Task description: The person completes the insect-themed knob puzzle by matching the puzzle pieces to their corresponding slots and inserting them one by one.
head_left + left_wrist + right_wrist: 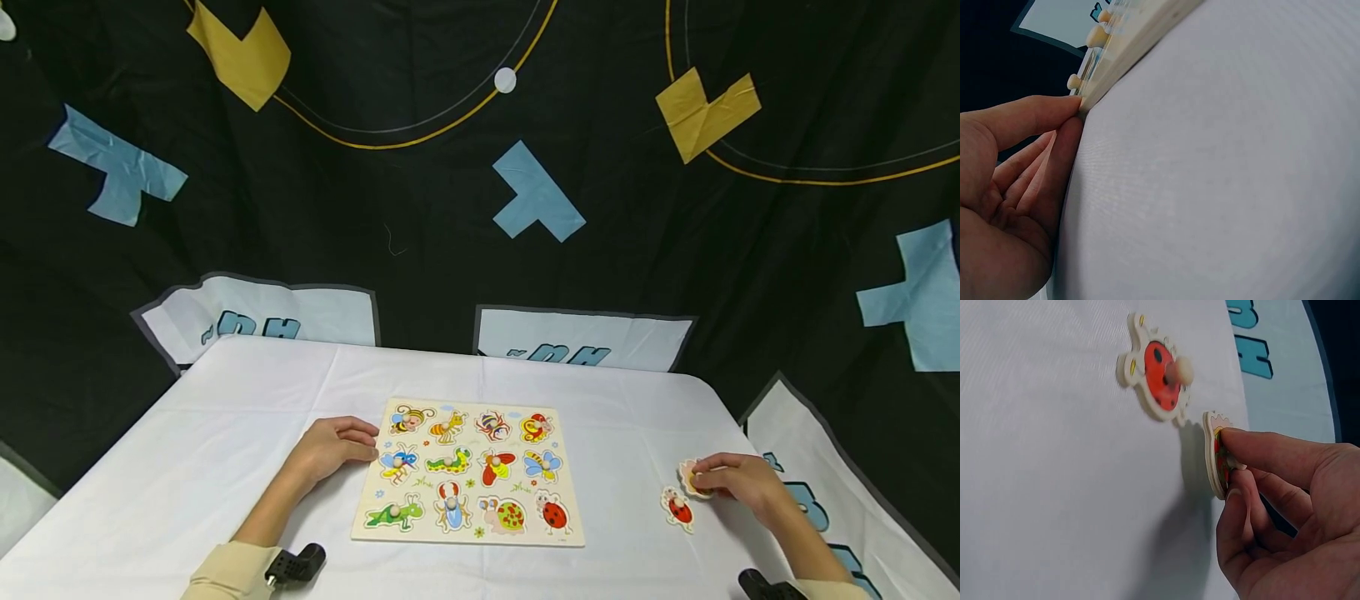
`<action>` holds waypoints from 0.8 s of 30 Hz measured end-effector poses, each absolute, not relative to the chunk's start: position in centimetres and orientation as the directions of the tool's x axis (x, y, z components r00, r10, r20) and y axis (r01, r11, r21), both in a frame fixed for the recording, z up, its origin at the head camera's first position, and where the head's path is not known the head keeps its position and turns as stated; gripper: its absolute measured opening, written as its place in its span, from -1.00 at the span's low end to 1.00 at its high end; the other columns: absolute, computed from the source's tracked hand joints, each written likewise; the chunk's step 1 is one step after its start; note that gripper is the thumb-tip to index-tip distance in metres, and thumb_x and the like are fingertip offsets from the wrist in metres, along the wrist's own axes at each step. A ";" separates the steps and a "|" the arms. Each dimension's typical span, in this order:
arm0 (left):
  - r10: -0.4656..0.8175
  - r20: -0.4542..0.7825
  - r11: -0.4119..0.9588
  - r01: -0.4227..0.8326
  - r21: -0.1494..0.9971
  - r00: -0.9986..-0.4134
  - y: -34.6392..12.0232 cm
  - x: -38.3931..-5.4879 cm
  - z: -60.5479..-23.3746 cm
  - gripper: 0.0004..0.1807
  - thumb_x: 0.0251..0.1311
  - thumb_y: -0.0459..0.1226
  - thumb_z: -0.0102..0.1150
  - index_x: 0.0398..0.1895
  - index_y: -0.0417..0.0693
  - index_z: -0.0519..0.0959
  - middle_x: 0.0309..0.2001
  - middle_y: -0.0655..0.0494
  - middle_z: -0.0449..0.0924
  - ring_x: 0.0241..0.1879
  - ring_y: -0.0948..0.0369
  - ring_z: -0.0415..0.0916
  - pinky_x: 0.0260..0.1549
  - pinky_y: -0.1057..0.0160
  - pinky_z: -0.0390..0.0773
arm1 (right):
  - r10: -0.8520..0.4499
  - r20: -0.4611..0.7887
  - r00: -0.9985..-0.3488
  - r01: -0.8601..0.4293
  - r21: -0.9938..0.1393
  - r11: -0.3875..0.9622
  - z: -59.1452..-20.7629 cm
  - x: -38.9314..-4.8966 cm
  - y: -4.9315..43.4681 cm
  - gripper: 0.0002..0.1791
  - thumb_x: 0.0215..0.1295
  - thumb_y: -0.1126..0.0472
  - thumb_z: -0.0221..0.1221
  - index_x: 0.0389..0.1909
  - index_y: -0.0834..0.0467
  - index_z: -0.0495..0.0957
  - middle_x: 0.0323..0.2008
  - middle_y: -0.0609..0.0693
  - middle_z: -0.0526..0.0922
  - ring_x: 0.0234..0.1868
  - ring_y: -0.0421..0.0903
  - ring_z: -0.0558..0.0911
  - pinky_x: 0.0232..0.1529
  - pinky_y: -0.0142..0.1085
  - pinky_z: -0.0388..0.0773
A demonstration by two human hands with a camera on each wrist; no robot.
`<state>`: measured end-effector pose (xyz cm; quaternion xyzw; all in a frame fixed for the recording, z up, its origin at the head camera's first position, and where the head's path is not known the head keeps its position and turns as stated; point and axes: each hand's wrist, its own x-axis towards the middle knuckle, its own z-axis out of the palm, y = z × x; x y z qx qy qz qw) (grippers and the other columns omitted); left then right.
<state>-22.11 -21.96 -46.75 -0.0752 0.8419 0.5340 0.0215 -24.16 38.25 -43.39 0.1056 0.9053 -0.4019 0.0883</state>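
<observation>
A wooden peg puzzle board (461, 533) with insect pictures lies flat on the white table. My left hand (333, 450) touches its left edge; the left wrist view shows the thumb (1035, 115) and a finger meeting that edge (1138, 53). Right of the board, my right hand (738, 482) pinches a snail puzzle piece (692, 479) between thumb and fingers. Seen edge-on in the right wrist view, this piece (1211, 456) is tilted up, its picture partly covered by the fingers. Beside it, a red ladybug puzzle piece (678, 510) lies knob up on the cloth.
Pieces with round knobs sit in most of the board. In its bottom row, the snail picture (504, 515) and ladybug picture (553, 512) show no knobs. A white cloth (255, 400) covers the table. Behind it hangs a black backdrop (420, 275).
</observation>
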 end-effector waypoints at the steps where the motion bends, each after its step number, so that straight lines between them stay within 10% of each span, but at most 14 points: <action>1: -0.105 -0.120 0.416 -0.154 0.896 -0.987 -22.0 -22.1 -46.7 -0.57 -0.07 -0.36 0.51 -0.04 -0.24 0.68 -0.33 0.06 0.77 -0.33 0.27 0.63 -0.32 0.34 0.55 | 0.115 -0.241 -0.964 0.257 -0.715 0.651 -43.3 -24.2 38.0 -0.72 0.15 0.13 0.42 -0.20 0.24 0.74 -0.22 0.00 0.75 -0.28 -0.14 0.56 -0.28 -0.31 0.55; 24: -0.090 -0.098 0.429 -0.128 0.894 -0.991 -22.1 -21.9 -46.6 -0.58 -0.08 -0.34 0.51 -0.06 -0.23 0.69 -0.32 0.06 0.78 -0.33 0.28 0.62 -0.29 0.34 0.53 | -0.034 -0.159 -0.987 0.096 -0.739 0.666 -42.8 -25.0 32.6 -0.76 0.14 0.23 0.40 -0.22 0.30 0.72 -0.23 0.03 0.74 -0.27 -0.14 0.62 -0.24 -0.29 0.59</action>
